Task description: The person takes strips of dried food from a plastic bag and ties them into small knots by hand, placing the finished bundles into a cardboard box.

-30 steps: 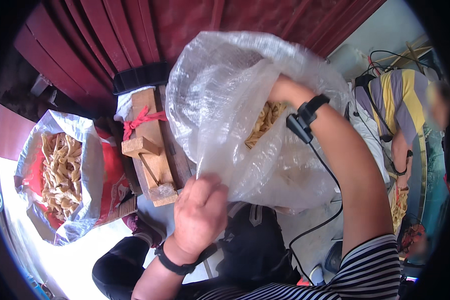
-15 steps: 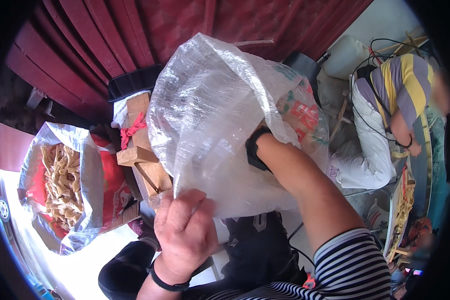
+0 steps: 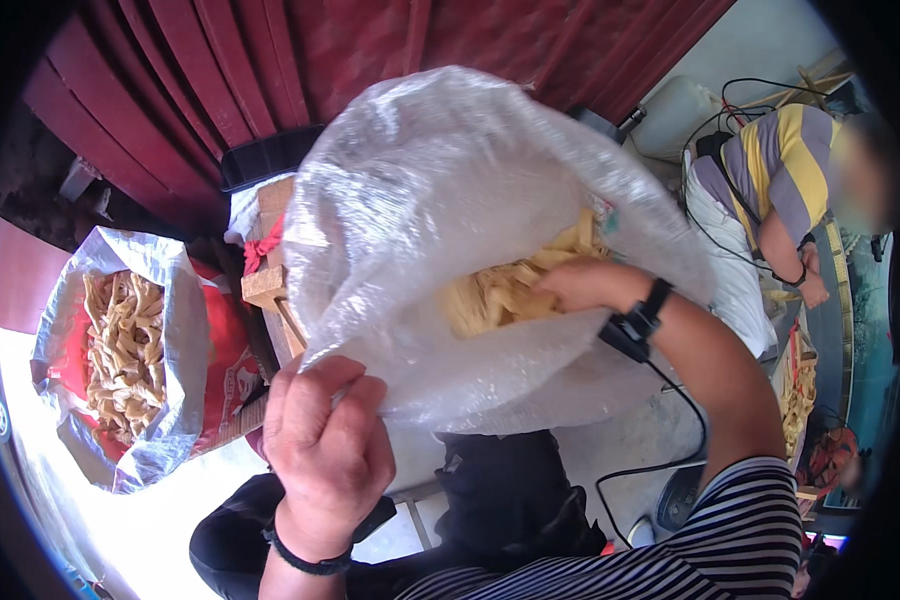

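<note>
A large translucent white woven plastic bag point(image 3: 400, 190) gapes wide in front of me. My left hand point(image 3: 328, 440) is closed on its near-left rim. Inside lie pale yellow, dried-looking strips point(image 3: 490, 300), whose exact kind I cannot make out. My right hand point(image 3: 595, 285) is within the bag's mouth, fingers pressed together on some of these strips; its fingertips are partly hidden among them. A black device with a cable point(image 3: 630, 330) is strapped to my right wrist.
At the left stands an open red and white sack point(image 3: 225, 360) full of tan twisted pieces point(image 3: 125, 350). A wooden frame point(image 3: 267, 287) with red cloth abuts the bag. On the right a person in a striped shirt point(image 3: 790, 165) bends over a table. A dark red corrugated wall point(image 3: 350, 60) rises behind.
The bag's mouth has opened wider, showing the yellow strips. My right hand, hidden in the bag before, is now visible farther right. My left hand has shifted slightly left and down.
</note>
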### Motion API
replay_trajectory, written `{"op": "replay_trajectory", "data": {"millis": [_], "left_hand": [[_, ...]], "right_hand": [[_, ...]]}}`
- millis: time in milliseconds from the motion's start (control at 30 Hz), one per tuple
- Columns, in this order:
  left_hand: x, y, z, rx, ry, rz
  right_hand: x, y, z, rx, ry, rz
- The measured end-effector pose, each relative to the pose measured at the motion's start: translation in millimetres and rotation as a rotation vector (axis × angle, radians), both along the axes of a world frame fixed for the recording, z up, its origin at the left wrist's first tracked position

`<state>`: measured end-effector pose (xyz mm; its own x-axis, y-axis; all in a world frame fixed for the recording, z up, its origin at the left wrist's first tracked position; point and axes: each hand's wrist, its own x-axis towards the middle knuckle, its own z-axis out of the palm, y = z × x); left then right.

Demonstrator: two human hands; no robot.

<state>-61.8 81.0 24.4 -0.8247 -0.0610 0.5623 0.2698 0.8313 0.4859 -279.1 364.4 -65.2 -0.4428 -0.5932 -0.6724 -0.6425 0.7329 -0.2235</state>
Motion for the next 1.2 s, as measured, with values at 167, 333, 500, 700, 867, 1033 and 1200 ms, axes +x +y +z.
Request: {"op": "replay_trajectory", "data": {"millis": [167, 333, 500, 700, 867, 1033, 1200], "left_hand": [[0, 19, -2, 0.013, 0.025, -0.097], [1, 28, -5, -0.044, -0.026, -0.120], [2, 38, -21, 0.057, -0.156, -0.204], [-16, 76, -69, 0.290, -0.300, -0.509], [-2, 71, -58, 0.206, -0.349, -0.486], [57, 22, -28, 1.280, -0.432, -0.642], [137, -43, -47, 1.842, -0.469, -0.601]], "right_hand": [[47, 22, 65, 0.044, -0.219, -0.088], [60, 43, 82, -0.396, -0.155, -0.268], [77, 53, 117, -1.343, -0.219, -0.755], [104, 14, 215, -1.718, -0.533, -0.646], [131, -50, 240, -1.752, -1.046, -0.615], [197, -94, 165, -1.318, -1.182, -0.806], [212, -105, 92, -0.699, -0.982, -0.600]]}}
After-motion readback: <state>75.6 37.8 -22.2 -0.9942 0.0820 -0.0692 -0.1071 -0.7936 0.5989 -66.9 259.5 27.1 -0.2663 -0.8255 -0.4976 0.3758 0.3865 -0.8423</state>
